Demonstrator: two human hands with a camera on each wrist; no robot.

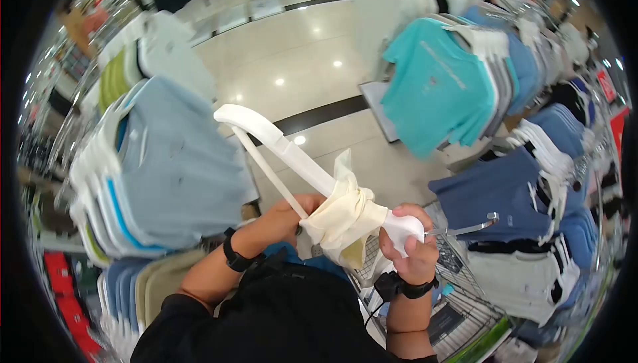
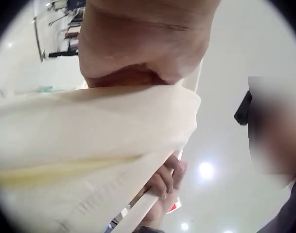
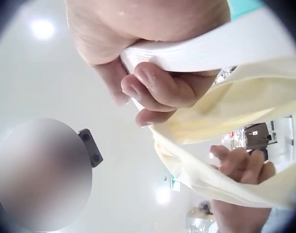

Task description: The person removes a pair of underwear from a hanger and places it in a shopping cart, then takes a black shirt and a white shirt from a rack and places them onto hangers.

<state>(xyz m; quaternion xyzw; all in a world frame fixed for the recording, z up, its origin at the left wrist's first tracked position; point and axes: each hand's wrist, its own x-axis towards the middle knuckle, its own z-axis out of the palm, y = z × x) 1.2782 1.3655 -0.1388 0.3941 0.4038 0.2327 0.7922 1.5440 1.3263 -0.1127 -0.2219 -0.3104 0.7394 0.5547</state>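
Note:
A white hanger [image 1: 286, 147] slants across the head view, its metal hook [image 1: 475, 225] pointing right. Cream cloth [image 1: 342, 213] is wrapped and bunched around its middle. My right hand [image 1: 413, 246] grips the hanger's neck end near the hook; in the right wrist view its fingers [image 3: 162, 90] curl round the white edge. My left hand [image 1: 302, 213] is at the left side of the cloth, partly behind it. In the left wrist view, that hand [image 2: 143, 43] has the cloth [image 2: 89, 126] at its palm, with its fingertips hidden.
Racks of hanging shirts stand on both sides: light blue [image 1: 179, 157] at left, turquoise [image 1: 442, 80] and dark blue [image 1: 495, 193] at right. A wire cart [image 1: 465, 333] is below my right arm. Tiled floor [image 1: 292, 70] stretches ahead between the racks.

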